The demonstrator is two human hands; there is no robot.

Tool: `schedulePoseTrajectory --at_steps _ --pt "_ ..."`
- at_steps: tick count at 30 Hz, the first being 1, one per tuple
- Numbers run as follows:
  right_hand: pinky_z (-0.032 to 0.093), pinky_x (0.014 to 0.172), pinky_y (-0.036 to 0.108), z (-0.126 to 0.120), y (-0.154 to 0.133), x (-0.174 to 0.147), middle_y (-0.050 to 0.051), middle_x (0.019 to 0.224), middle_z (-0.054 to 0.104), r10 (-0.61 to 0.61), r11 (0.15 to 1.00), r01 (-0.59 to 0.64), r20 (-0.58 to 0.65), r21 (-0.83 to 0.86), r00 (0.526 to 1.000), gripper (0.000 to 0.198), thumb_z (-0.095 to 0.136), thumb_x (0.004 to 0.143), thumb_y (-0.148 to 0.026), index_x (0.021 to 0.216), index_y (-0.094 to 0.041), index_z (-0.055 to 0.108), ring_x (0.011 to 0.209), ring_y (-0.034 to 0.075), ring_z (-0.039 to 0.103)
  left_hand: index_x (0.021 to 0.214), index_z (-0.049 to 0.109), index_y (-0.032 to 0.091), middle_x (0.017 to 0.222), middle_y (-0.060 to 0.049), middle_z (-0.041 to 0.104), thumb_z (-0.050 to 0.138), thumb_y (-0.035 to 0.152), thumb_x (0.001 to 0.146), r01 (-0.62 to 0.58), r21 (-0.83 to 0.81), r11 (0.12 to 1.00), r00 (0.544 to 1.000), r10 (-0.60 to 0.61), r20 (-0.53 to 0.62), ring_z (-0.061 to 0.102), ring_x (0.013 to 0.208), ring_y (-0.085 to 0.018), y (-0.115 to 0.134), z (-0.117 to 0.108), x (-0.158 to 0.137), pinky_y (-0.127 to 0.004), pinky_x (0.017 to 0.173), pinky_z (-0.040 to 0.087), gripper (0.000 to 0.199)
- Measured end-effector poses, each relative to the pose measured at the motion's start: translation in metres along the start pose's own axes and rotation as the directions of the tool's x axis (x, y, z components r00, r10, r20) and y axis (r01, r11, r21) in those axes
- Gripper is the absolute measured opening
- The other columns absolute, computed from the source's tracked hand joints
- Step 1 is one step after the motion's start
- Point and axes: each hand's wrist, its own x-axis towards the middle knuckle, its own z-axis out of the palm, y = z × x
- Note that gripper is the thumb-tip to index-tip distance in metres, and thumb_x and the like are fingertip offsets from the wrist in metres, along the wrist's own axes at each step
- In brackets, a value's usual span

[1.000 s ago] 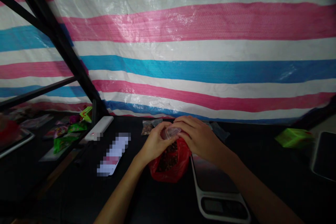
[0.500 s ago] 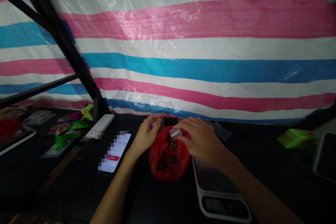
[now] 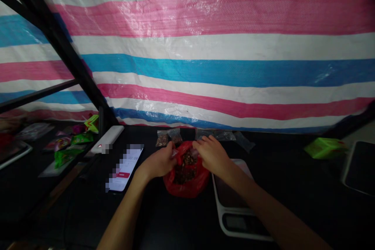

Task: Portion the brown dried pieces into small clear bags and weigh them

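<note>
A red plastic bag (image 3: 187,191) stands open on the black table, with brown, grainy bits (image 3: 187,170) inside. My left hand (image 3: 161,161) is at the bag's left rim, fingers pinched around a small clear plastic bag (image 3: 175,152), mostly hidden. At the right rim my right hand (image 3: 213,155) is closed on a small clear plastic piece (image 3: 193,152) over the bits; its exact kind cannot be made out. Beyond my hands lie two small clear bags filled with brown bits (image 3: 162,138). Behind my right hand are several flat clear bags (image 3: 225,136).
A scale (image 3: 227,218) lies under my right forearm. To the left are a phone (image 3: 127,168) with a timer and a white oblong device (image 3: 108,139). Green packets (image 3: 67,157) sit farther left. A green box (image 3: 325,148) stands at right, before a striped sheet (image 3: 222,47).
My left hand has come down from behind the red bag to its left rim, uncovering the small filled bags. My right hand has drawn back slightly; its clear piece shows less. The view shifted a little.
</note>
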Motion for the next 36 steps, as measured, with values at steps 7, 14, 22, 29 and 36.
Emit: schedulePoseTrajectory --at_steps 7,14,22,29,36 --pt "0.039 0.091 0.042 -0.007 0.005 -0.002 0.012 0.111 0.075 0.003 0.997 -0.003 0.000 -0.076 1.000 0.035 0.070 0.076 -0.006 0.110 -0.015 0.068 0.107 0.031 0.062 0.064 0.060 0.020 0.065 -0.002 0.062 0.063 0.024 0.081 0.140 -0.085 0.987 0.969 -0.154 -0.191 0.055 0.062 -0.019 -0.004 -0.006 0.018 -0.028 0.061 0.032 0.017" --pt "0.039 0.093 0.043 0.006 -0.007 -0.001 0.013 0.110 0.075 -0.008 0.996 0.003 -0.059 -0.084 0.998 0.042 0.078 0.071 -0.015 0.111 -0.013 0.066 0.108 0.032 0.060 0.066 0.060 0.018 0.060 0.000 0.059 0.056 0.035 0.085 0.175 -0.320 0.931 0.971 -0.217 -0.101 0.051 0.053 -0.015 -0.005 0.005 0.028 -0.025 0.051 0.033 0.025" --pt "0.040 0.093 0.042 0.011 -0.011 0.001 0.012 0.116 0.072 -0.105 0.993 0.099 -0.100 -0.069 0.989 0.049 0.081 0.071 -0.015 0.117 -0.015 0.064 0.111 0.031 0.058 0.075 0.062 0.017 0.062 0.001 0.061 0.056 0.039 0.085 0.206 -0.551 0.809 0.968 -0.250 -0.006 0.048 0.050 -0.012 -0.001 0.014 0.032 -0.022 0.049 0.035 0.025" --pt "0.039 0.094 0.041 0.013 -0.008 0.000 0.012 0.112 0.073 -0.040 0.999 0.042 -0.071 0.027 0.997 0.037 0.077 0.075 -0.014 0.109 -0.016 0.064 0.109 0.030 0.059 0.075 0.061 0.017 0.063 0.001 0.062 0.062 0.037 0.083 0.204 -0.654 0.729 0.960 -0.281 -0.013 0.053 0.054 -0.013 0.004 0.020 0.033 -0.022 0.051 0.038 0.021" --pt "0.039 0.091 0.037 0.010 -0.009 0.000 0.007 0.109 0.073 -0.131 0.985 0.135 -0.048 0.105 0.990 0.036 0.074 0.071 -0.009 0.103 -0.019 0.063 0.106 0.026 0.060 0.073 0.055 0.019 0.057 0.003 0.059 0.060 0.034 0.085 0.174 -0.732 0.659 0.946 -0.319 -0.062 0.053 0.051 -0.013 0.013 0.024 0.033 -0.023 0.051 0.041 0.019"
